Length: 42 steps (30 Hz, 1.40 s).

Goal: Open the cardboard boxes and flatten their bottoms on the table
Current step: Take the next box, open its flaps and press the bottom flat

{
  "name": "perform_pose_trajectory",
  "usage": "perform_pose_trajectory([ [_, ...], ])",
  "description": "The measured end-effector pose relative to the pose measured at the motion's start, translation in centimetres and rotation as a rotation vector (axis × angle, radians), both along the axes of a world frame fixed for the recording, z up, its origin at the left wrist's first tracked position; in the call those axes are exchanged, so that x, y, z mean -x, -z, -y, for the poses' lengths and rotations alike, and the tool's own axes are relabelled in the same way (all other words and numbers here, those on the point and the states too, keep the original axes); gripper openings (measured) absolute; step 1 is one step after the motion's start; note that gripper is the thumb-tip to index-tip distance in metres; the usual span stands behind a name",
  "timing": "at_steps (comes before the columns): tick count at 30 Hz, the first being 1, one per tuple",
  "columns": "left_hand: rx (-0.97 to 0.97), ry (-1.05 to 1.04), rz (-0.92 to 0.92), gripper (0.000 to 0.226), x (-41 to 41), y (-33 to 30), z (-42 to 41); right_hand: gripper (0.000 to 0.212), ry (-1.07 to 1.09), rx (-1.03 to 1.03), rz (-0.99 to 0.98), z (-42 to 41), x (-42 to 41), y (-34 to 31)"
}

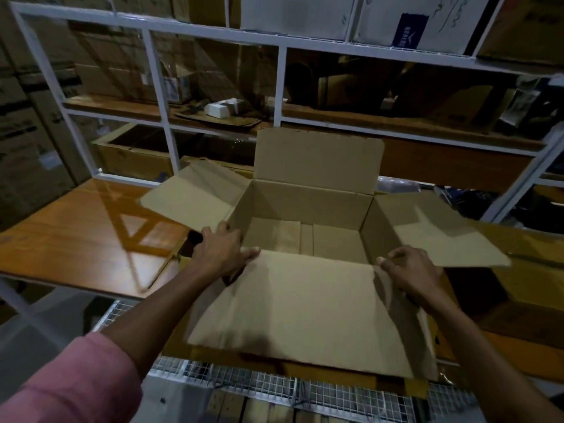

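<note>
A brown cardboard box stands upright on the wooden table, its top wide open. The far flap stands up, the left and right flaps are spread outward, and the near flap folds down toward me. Inside, the bottom flaps lie folded flat. My left hand rests on the box's near left corner, fingers on the near flap's left end. My right hand pinches the near flap's right end at the near right corner.
A white metal rack with wooden shelves stands right behind the box, holding cartons and small items. Stacked cartons fill the left background. A wire mesh basket lies below the table's front edge. More cardboard lies to the right.
</note>
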<state>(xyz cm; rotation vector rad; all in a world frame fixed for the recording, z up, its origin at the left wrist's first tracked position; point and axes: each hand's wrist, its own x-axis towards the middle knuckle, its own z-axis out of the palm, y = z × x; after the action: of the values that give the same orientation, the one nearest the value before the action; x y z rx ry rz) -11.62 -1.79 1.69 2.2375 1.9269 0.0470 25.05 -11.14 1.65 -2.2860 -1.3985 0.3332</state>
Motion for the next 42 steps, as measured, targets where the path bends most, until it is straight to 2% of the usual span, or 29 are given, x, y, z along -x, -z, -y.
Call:
perform_pose_trajectory([
  [2, 0.088, -0.002, -0.043, 0.083, 0.3, 1.6, 0.3, 0.029, -0.001, -0.001, 0.003, 0.7, 0.2, 0.9],
  [6, 0.07, -0.037, -0.044, 0.062, -0.3, 3.0, 1.6, 0.031, -0.04, 0.091, 0.041, 2.1, 0.8, 2.2],
  [9, 0.077, -0.008, -0.135, 0.058, -1.0, 1.7, 2.4, 0.032, -0.137, 0.206, 0.152, 2.3, 1.1, 1.4],
  [12, 0.108, 0.042, -0.123, 0.054, -1.5, 0.1, 2.6, 0.038, -0.262, 0.32, 0.2, 2.2, 1.1, -0.6],
  [18, 0.179, 0.254, -0.053, 0.075, -2.6, -2.9, 3.8, 0.032, -0.567, 0.415, 0.045, 4.2, 3.1, -5.6],
  [19, 0.201, 0.308, -0.003, 0.081, -2.8, -3.3, 4.2, 0.038, -0.603, 0.425, 0.029, 4.6, 3.4, -6.0],
  [21, 0.242, 0.398, 0.101, 0.094, -3.1, -4.1, 5.0, 0.066, -0.656, 0.432, 0.013, 4.9, 3.7, -6.4],
  [23, 0.283, 0.45, 0.153, 0.093, -3.5, -5.1, 5.8, 0.09, -0.695, 0.42, -0.005, 4.9, 3.7, -6.7],
  [25, 0.306, 0.489, 0.147, 0.089, -3.6, -5.7, 6.2, 0.096, -0.732, 0.421, -0.045, 4.9, 3.5, -6.9],
  [28, 0.285, 0.489, 0.037, 0.077, -3.5, -5.8, 6.2, 0.073, -0.75, 0.416, -0.109, 4.5, 3.1, -6.8],
  [31, 0.198, 0.492, -0.082, 0.047, -3.8, -5.8, 6.0, 0.048, -0.75, 0.334, -0.039, 3.8, 2.7, -6.6],
  [35, 0.059, 0.479, -0.089, 0.021, -4.2, -5.2, 5.0, 0.007, -0.752, 0.269, 0.004, 3.0, 2.9, -6.9],
  [39, -0.029, 0.465, -0.105, 0.014, -4.8, -5.2, 3.8, 0.022, -0.761, 0.265, -0.014, 1.8, 3.2, -7.4],
  [42, -0.008, 0.437, -0.119, 0.021, -5.3, -5.4, 2.5, 0.028, -0.752, 0.323, -0.018, 0.4, 3.1, -7.6],
])
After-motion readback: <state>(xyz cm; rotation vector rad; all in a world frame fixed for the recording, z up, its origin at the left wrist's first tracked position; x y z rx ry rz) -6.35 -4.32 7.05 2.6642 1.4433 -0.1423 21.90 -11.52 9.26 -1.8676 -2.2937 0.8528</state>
